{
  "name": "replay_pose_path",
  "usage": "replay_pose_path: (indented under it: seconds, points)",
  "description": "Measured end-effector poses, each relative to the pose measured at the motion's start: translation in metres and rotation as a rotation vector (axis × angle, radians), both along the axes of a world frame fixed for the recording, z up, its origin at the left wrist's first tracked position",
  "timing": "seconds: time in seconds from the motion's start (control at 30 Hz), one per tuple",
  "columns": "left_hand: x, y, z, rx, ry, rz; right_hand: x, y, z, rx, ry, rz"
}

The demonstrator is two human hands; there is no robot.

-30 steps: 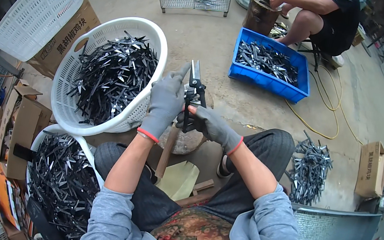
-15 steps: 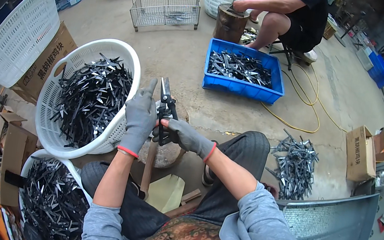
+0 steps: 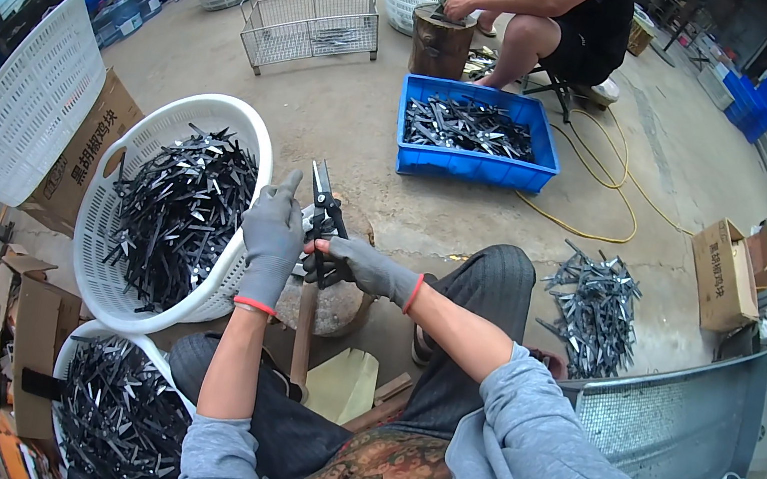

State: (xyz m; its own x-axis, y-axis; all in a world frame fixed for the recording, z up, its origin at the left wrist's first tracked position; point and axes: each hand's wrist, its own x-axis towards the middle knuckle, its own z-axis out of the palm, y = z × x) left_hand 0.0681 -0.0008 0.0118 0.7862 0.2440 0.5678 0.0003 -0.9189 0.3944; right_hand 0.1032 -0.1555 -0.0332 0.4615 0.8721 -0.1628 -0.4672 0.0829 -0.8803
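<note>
My right hand, in a grey glove with a red cuff, is closed around the black handles of a pair of shears. Their silver blades point up and away from me. Close on the left, my gloved left hand has its back toward me, one finger stretched upward and the others bent. A silvery piece shows at its edge, but the fingers' undersides are hidden. Below the hands, a wooden handle leans against a rounded stone block.
White baskets of black-and-silver blades stand at my left. A blue crate of similar pieces lies ahead, near a seated person working at a wooden stump. A blade pile, yellow hose and metal trough are right.
The view has shifted slightly, so the surroundings sit a little differently. Both hands stay close together, with the shears still in my right hand.
</note>
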Motion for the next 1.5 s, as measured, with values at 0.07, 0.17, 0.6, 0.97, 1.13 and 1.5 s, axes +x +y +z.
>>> replay_pose_path:
  seconds: [0.07,0.17,0.6,0.97,1.13,1.5]
  points:
    - [-0.001,0.002,-0.005,-0.003,0.035,0.009,0.000,0.002,-0.008,-0.012,-0.023,-0.010]
    - [-0.001,-0.002,0.000,-0.011,0.047,0.014,0.003,-0.001,-0.010,-0.030,-0.058,-0.006]
    - [-0.013,-0.008,0.023,-0.115,-0.120,0.027,-0.002,0.003,-0.009,-0.027,0.045,-0.029]
    - [-0.010,0.011,0.013,-0.153,0.058,0.150,-0.002,0.007,-0.008,-0.048,0.110,0.008]
    - [-0.013,0.012,0.017,-0.174,-0.018,0.135,-0.006,0.009,-0.002,-0.045,0.051,0.021]
    - [-0.028,0.029,0.010,-0.135,0.012,0.086,-0.006,-0.004,-0.031,-0.047,0.240,-0.037]
